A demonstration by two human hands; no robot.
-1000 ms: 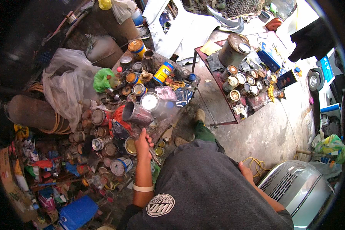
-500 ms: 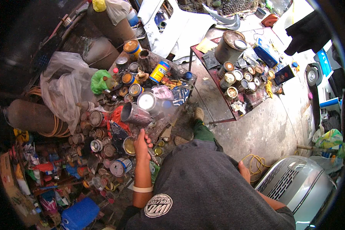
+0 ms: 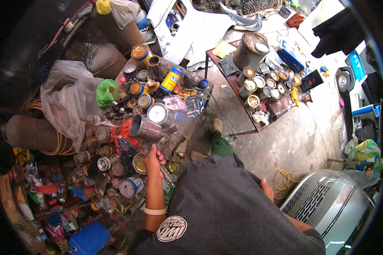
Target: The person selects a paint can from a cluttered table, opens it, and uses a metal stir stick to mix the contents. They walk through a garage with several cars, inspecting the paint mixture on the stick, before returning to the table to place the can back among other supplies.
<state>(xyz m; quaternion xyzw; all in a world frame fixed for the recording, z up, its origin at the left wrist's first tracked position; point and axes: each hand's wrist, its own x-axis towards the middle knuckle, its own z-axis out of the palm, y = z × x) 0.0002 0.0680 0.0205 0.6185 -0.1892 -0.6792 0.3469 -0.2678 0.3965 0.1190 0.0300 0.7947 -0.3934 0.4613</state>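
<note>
My left hand (image 3: pixel 154 160) is closed around the handle of a spray gun (image 3: pixel 147 130) with a dull metal cup. The cup's round mouth faces up and left, and a metal fitting (image 3: pixel 167 177) shows below my fingers. A faint haze hangs to the right of the gun's front. Just beyond the cup stands a can with a white round top (image 3: pixel 157 113); an open can (image 3: pixel 139 163) is left of my wrist. My right hand (image 3: pixel 266 189) is at my right side, largely hidden by my shirt, with its fingers out of sight.
A crowded bench holds paint cans, a yellow-and-blue can (image 3: pixel 171 80) and a green plastic bag (image 3: pixel 107 92). A metal table (image 3: pixel 242 108) with more cans stands ahead right. A yellow hose (image 3: pixel 281 178) lies near a silver car front (image 3: pixel 327 199). A blue container (image 3: pixel 89 239) sits lower left.
The whole view has shifted slightly, so most things appear a little further left. My left hand keeps its grip on the spray gun; my right hand stays at my side.
</note>
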